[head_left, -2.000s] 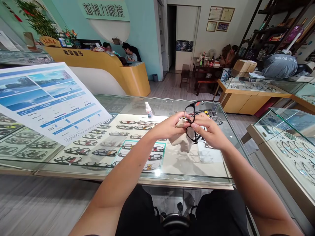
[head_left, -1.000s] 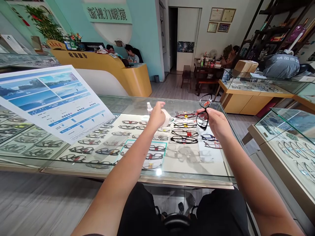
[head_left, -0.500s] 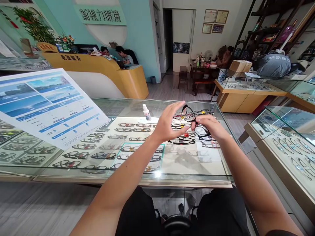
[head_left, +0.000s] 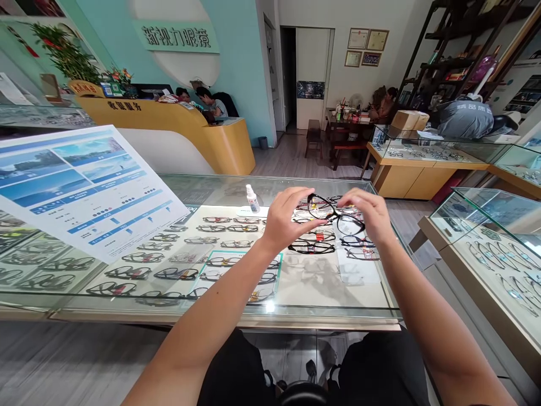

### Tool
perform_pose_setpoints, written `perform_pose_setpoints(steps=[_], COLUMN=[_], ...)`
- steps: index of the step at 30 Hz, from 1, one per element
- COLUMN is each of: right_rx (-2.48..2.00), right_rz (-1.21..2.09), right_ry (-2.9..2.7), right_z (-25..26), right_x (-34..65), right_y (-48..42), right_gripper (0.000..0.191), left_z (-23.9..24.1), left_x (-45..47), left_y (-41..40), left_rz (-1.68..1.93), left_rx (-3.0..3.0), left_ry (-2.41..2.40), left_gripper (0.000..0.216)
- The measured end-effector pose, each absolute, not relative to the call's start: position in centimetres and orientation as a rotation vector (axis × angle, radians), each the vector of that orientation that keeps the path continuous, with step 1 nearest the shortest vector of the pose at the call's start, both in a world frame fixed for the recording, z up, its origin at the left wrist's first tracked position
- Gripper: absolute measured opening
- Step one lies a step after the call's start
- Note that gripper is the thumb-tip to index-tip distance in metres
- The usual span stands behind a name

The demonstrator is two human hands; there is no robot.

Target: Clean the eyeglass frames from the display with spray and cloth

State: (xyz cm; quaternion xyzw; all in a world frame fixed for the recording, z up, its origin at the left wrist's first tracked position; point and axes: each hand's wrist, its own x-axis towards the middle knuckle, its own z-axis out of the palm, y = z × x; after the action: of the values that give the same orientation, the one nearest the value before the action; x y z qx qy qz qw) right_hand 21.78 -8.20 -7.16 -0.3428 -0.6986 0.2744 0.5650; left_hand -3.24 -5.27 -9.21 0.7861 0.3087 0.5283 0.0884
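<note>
A pair of black-framed eyeglasses [head_left: 335, 214] is held up, tilted, above the glass display counter [head_left: 236, 322]. My left hand [head_left: 284, 221] is closed on its left side, fingers at the upper corner and thumb along the lower edge. My right hand [head_left: 374, 214] curls round the right end, its fingertips above the right lens; its thumb is mostly hidden. Under the hands, more black eyeglasses [head_left: 311, 248] lie in rows. A white spray bottle [head_left: 252, 200] stands on the counter, left of the hands.
A printed sheet [head_left: 97, 197] stands tilted at the left. Several eyeglass frames [head_left: 141, 257] fill the case beneath the glass. Another glass case [head_left: 499, 254] is close on the right. Farther back are a yellow reception desk [head_left: 232, 144], a wooden stool [head_left: 313, 138] and several people.
My right hand has left the bridge of the eyeglasses and moved to their right end. My left hand has closed on the left side. The frame now sits flatter.
</note>
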Motion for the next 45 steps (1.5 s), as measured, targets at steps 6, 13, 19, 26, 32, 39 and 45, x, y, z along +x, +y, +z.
perform_pose_setpoints(steps=[6,13,19,26,32,39,45], right_rx=[-0.809,-0.893,-0.937,-1.011,-1.047,-1.063,-1.032], right_rz=[0.022,-0.194,-0.202,-0.184,-0.098,-0.083,-0.140], right_ry=[-1.404,-1.548,-1.532,-1.504,-1.486,-1.444,-1.416], right_z=[-8.6,-9.3,-9.6,-9.9,-10.1,-10.4,-9.9], right_x=[21.2,19.3,18.6,18.4,18.2,18.4,18.8], right_y=[-7.7,-8.3,-8.5,-8.5,-8.3,-8.0,-8.1], right_gripper=[0.030,0.044,0.047,0.051,0.049,0.048,0.047], left_z=[-9.3,-9.5,-9.9,-10.3,-10.4,-10.4,-10.3], left_x=[-3.4,-3.3,-2.8,-2.3,-2.1,-2.2,-2.1], left_y=[-4.3,-3.7,-4.2,-4.5,-4.6,-4.7,-4.6], left_rz=[2.140,2.227,2.227,2.230,2.262,2.186,2.198], left_rx=[2.182,2.084,2.038,2.018,2.009,2.022,2.084], left_ry=[1.031,1.090,1.119,1.120,1.088,1.079,0.953], left_gripper=[0.069,0.067,0.064,0.067,0.068,0.064,0.064])
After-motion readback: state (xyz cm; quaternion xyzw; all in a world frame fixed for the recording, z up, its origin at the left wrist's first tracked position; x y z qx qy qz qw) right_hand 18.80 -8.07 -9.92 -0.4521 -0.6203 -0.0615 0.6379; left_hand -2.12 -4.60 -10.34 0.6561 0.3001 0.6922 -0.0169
